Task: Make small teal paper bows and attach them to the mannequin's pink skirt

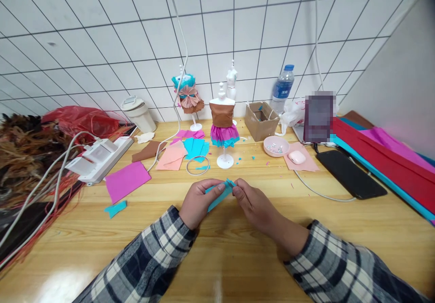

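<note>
A strip of turquoise crepe paper [216,197] is held between my two hands above the wooden table. My left hand [201,202] pinches its upper part between thumb and fingers. My right hand [250,200] grips the gathered end at the right. Just beyond them stands a small white dress form [221,95] wearing a brown top [222,114] and a pink skirt with a turquoise hem [224,135]. Left of its base lie a thin ring [187,169], turquoise paper pieces [196,148] and peach paper pieces [171,156].
A magenta sheet [127,180] and a turquoise scrap [116,209] lie left. Behind are a decorated form [188,97], a cardboard box [261,122] and a water bottle [282,90]. At right are a pink bowl [276,152], an earbud case [297,157] and a black phone [350,174].
</note>
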{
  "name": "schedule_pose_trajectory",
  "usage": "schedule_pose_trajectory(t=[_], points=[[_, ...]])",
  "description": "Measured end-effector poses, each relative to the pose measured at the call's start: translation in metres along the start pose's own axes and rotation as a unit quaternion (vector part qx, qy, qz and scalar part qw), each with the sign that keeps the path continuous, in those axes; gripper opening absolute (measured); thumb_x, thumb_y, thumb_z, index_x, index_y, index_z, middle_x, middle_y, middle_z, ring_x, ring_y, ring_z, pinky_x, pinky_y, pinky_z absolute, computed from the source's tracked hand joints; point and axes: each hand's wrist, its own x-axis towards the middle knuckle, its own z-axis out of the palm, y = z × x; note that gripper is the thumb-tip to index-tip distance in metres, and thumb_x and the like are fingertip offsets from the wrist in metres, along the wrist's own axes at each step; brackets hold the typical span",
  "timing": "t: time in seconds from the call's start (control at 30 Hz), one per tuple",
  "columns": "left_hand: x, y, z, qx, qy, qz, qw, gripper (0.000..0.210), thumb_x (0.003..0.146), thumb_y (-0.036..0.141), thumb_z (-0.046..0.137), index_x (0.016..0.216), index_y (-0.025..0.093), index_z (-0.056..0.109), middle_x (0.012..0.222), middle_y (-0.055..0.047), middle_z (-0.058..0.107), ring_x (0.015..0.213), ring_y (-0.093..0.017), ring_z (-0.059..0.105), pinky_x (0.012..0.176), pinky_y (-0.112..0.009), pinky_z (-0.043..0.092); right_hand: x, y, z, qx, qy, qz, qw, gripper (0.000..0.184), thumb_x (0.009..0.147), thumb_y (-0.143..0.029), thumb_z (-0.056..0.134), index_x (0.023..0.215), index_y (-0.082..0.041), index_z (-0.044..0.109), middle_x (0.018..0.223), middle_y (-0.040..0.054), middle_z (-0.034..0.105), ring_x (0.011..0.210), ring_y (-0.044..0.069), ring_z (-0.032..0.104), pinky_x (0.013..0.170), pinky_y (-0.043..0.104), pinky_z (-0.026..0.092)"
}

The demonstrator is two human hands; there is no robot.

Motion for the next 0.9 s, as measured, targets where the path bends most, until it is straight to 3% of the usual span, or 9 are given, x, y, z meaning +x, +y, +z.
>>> schedule_pose_trajectory(t=[0.9], points=[[-0.0005, 0.0028, 0.0029, 0.009, 0.002, 0.002, 1.000, 0.025, 0.071, 0.038, 0.074, 0.083, 0.016, 0.075, 0.085, -0.006, 0.076, 0.075, -0.019, 0.065, 0.066, -0.026, 0.048, 0.0005, 0.0003, 0.0033, 0.032, 0.017, 0.008, 0.999, 0.034, 0.098, -0.048, 0.026, 0.077, -0.023, 0.038, 0.065, -0.0031, 0.046, 0.062, 0.015, 0.044, 0.059, 0.026, 0.032]])
